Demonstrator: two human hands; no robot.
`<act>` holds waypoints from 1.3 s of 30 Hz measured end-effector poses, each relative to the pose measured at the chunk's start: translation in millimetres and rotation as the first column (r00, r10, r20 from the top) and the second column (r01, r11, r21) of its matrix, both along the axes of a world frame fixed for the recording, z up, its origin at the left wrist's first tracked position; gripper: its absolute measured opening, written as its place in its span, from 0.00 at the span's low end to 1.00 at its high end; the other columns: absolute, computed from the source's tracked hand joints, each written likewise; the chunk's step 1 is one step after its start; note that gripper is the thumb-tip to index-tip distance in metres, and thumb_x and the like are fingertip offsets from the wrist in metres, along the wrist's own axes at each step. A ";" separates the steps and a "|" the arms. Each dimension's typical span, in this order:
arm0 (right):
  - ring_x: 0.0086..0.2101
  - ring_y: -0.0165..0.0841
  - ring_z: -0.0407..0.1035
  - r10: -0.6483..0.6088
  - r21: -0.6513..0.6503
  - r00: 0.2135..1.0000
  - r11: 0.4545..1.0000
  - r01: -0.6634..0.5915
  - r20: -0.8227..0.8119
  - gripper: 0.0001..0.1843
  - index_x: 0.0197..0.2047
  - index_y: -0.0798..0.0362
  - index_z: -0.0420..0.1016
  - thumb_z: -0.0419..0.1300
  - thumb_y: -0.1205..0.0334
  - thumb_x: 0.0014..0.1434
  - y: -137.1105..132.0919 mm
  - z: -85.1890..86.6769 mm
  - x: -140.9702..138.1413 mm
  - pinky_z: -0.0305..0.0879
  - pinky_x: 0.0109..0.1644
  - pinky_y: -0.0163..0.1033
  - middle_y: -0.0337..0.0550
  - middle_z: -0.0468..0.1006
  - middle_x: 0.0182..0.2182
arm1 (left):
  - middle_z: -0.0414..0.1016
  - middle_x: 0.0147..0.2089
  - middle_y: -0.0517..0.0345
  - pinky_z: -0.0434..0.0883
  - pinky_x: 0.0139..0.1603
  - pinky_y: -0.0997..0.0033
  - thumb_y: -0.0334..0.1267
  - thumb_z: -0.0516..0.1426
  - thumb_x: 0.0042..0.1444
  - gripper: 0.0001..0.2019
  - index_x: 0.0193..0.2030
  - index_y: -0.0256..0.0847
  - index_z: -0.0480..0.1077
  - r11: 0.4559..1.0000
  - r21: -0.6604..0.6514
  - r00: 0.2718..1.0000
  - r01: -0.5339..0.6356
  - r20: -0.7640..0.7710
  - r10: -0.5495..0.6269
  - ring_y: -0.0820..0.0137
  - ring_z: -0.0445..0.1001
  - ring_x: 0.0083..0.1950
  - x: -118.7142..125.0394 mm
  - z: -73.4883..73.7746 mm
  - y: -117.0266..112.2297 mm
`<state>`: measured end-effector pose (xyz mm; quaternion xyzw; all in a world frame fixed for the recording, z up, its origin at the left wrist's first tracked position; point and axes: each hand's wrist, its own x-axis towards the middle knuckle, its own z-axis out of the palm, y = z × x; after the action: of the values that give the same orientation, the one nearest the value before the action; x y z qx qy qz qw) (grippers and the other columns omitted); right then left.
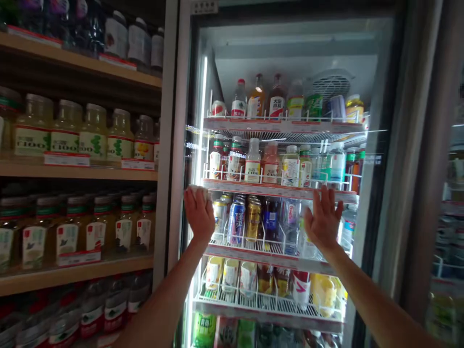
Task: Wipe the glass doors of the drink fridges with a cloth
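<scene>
Both of my hands are raised in front of a glass-fronted drinks fridge [290, 48]. My left hand [200, 212] is near the left edge of the glass door, its fingers pressed over a white cloth [203, 190]; only a pale edge of it shows past the fingertips. My right hand [324, 217] is spread at the right part of the door, palm toward the glass, with nothing seen in it. Behind the glass, between the hands, stand a blue can [237, 220], gold cans [253, 220] and a dark blue can [271, 217].
Wooden shelves [79, 170] with rows of juice bottles [65, 128] stand to the left. Inside the fridge, wire racks [279, 126] carry bottles and cans, with a bright light strip [203, 96] at the left. Another lit case with bottles [449, 237] shows at the far right.
</scene>
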<state>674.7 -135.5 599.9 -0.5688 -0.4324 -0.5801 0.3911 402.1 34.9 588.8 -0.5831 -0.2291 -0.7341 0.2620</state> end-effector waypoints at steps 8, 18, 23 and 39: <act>0.64 0.43 0.44 0.016 0.011 1.000 1.000 -0.016 0.018 0.31 0.67 0.54 0.47 0.45 0.57 0.61 1.1 -2.2 3.0 0.38 0.64 0.54 0.53 0.51 0.65 | 0.47 0.70 0.50 0.58 0.65 0.53 0.34 0.51 0.59 0.26 0.65 0.46 0.52 0.994 0.091 0.892 0.059 -0.452 -0.011 0.60 0.45 0.70 3.7 -46.8 -10.7; 0.64 0.42 0.44 0.056 0.012 0.998 0.998 -0.056 -0.019 0.30 0.66 0.54 0.50 0.47 0.57 0.61 0.3 -2.7 1.8 0.37 0.65 0.53 0.53 0.53 0.64 | 0.46 0.70 0.52 0.57 0.65 0.56 0.33 0.51 0.58 0.26 0.64 0.46 0.54 0.989 0.128 0.829 0.073 -0.559 0.011 0.60 0.46 0.70 23.9 -54.1 -25.6; 0.64 0.41 0.44 0.037 0.033 0.998 0.999 -0.038 0.050 0.31 0.67 0.51 0.45 0.46 0.58 0.62 0.7 -2.7 2.2 0.39 0.65 0.54 0.52 0.52 0.64 | 0.42 0.71 0.45 0.53 0.66 0.49 0.35 0.48 0.61 0.27 0.67 0.41 0.47 0.999 -0.045 1.000 -0.011 -0.020 0.010 0.59 0.39 0.71 15.9 -11.7 -11.0; 0.64 0.41 0.45 0.033 0.056 0.995 0.998 -0.038 0.096 0.32 0.67 0.51 0.44 0.48 0.60 0.61 1.6 -4.6 6.8 0.39 0.65 0.53 0.51 0.52 0.65 | 0.40 0.71 0.48 0.51 0.67 0.52 0.36 0.47 0.62 0.27 0.67 0.41 0.46 0.998 0.047 0.988 0.043 -0.148 -0.036 0.60 0.37 0.71 47.9 22.7 -26.0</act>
<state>681.5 -133.9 595.3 -0.5214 -0.4436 -0.6115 0.3967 450.0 8.9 611.6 -0.6333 -0.1789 -0.6997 0.2781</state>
